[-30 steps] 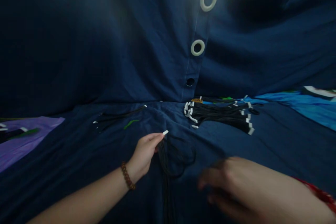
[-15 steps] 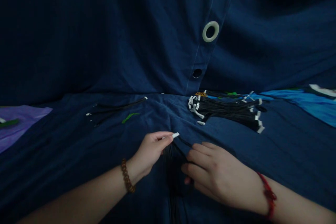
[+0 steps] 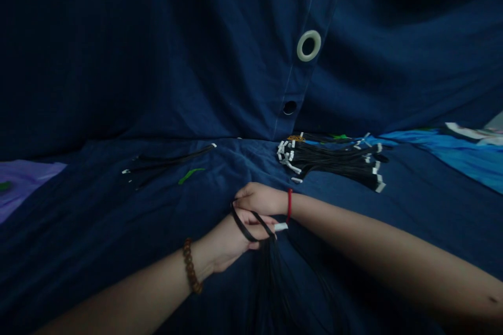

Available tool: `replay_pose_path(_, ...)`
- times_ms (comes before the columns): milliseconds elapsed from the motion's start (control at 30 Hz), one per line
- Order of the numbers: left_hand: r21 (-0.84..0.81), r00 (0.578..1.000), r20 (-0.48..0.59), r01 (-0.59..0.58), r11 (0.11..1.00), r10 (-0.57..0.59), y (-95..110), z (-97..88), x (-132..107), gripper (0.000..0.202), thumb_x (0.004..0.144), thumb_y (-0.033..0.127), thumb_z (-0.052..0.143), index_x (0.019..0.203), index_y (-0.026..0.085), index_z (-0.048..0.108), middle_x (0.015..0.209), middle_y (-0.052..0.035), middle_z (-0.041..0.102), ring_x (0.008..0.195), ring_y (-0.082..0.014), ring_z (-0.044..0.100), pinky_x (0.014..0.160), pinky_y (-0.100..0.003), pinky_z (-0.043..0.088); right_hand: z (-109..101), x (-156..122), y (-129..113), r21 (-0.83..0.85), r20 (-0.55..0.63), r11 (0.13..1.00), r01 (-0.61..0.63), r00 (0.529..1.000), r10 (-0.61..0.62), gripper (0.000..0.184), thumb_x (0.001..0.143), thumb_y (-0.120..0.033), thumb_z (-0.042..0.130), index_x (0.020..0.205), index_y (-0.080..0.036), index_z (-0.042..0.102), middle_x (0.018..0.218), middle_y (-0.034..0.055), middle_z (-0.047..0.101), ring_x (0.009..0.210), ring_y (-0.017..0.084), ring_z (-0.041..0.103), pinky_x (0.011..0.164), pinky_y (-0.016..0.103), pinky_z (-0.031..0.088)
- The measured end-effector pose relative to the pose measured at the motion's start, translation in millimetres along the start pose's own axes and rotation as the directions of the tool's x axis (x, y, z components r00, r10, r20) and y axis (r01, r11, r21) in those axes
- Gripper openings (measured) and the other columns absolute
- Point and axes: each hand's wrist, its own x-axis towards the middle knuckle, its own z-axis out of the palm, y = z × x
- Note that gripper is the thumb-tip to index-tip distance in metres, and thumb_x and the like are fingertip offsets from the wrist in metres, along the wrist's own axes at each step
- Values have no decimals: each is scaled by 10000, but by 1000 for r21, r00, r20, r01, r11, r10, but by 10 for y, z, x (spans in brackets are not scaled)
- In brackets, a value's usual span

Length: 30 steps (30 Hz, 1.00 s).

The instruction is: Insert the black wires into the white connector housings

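Head view: you look forward and down over your two forearms, which meet near the middle of the frame.
Left grip: your left grip (image 3: 231, 235), with a brown wooden bead bracelet (image 3: 191, 267) at the wrist, is curled together on a hank of thin black cords (image 3: 271, 282).
Right grip: your right grip (image 3: 261, 199), with a thin red string bracelet (image 3: 290, 205) at the wrist, lies across the left, touching it. You cannot tell whether it is closed on anything.
Held cords: the hank hangs from your left hand toward the bottom of the frame, its long axis pointing at you. One flat black cord loop (image 3: 245, 230) passes around that hand, and one white plastic tip (image 3: 281, 226) shows just right of it. The strands are too dark to count.
Ahead: one dense bundle of white-tipped black cords (image 3: 330, 165) lies up and right of your hands, and about three loose black cords (image 3: 168, 162) lie up and left.
Around them: one bright green strip (image 3: 190, 175) lies on the navy blue cloth (image 3: 98, 63), which has one white ring eyelet (image 3: 308, 45) in clear view.
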Motion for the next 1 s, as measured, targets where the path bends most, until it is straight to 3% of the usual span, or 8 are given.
replay_pose_path(200, -86, 992, 108, 68, 994, -59, -52, -91, 78, 99, 651, 187, 679, 718, 120, 708, 661, -28, 631, 580, -88, 521, 491, -178, 334, -144, -195, 77, 132, -30, 984, -118, 992, 123, 248, 872, -324, 482, 1019, -133, 540, 929, 40, 584, 733, 128, 583, 631, 300, 498)
replay_pose_path(333, -148, 993, 97, 85, 985, -71, -81, -161, 138, 149, 670, 195, 670, 804, 137, 699, 734, -37, 649, 604, -88, 545, 531, -175, 386, -370, -733, -246, 123, -314, 980, -156, 931, 188, 327, 932, -353, 301, 977, -121, 528, 766, 24, 566, 647, 111, 548, 540, 239, 441)
replay_pose_path(433, -183, 997, 48, 63, 981, -55, -91, -172, 154, 114, 668, 158, 661, 777, 140, 690, 709, -27, 649, 590, -82, 547, 539, -168, 402, -339, -1226, -621, 49, -485, 982, -183, 855, 183, 191, 887, -302, 391, 888, -178, 536, 775, 12, 568, 686, 116, 525, 568, 222, 389)
replay_pose_path(567, -158, 999, -30, 34, 987, -39, -110, -172, 168, 94, 685, 150, 638, 768, 160, 681, 705, -11, 643, 552, -64, 517, 489, -150, 375, -43, -1625, -936, -303, -143, 921, -244, 967, 209, 120, 755, -199, 490, 657, -228, 553, 524, -28, 564, 420, 113, 482, 376, 240, 241)
replay_pose_path(667, -81, 999, -48, 15, 997, -19, -117, -173, 163, 100, 704, 193, 629, 787, 172, 680, 697, -1, 633, 544, -64, 505, 488, -157, 367, 102, -1626, -956, -494, -184, 844, -210, 974, 135, 112, 708, -178, 526, 608, -225, 546, 479, -18, 558, 363, 131, 459, 358, 264, 193)
replay_pose_path(767, 41, 999, -45, -29, 999, 31, -108, -149, 133, 150, 717, 248, 635, 837, 172, 681, 670, 10, 615, 532, -61, 472, 463, -160, 320, 57, -1463, -866, -479, -561, 806, -349, 827, 25, 92, 778, -184, 464, 718, -192, 533, 642, 43, 559, 552, 184, 505, 508, 291, 313)
replay_pose_path(833, 125, 997, -24, -66, 990, 70, -101, -116, 108, 175, 707, 259, 650, 840, 152, 687, 618, 19, 591, 497, -57, 424, 437, -172, 275, 7, -1322, -764, -354, -653, 848, -395, 753, 78, 118, 807, -162, 425, 771, -152, 537, 765, 105, 544, 740, 245, 505, 647, 352, 337)
replay_pose_path(1000, 223, 987, 45, -162, 961, 156, -116, -60, 81, 204, 712, 203, 640, 906, 141, 629, 644, 31, 577, 567, -76, 456, 513, -191, 320, 80, -1054, -458, -96, -468, 973, -208, 872, 140, 172, 857, -156, 382, 901, -143, 549, 812, 71, 593, 743, 167, 557, 656, 268, 403)
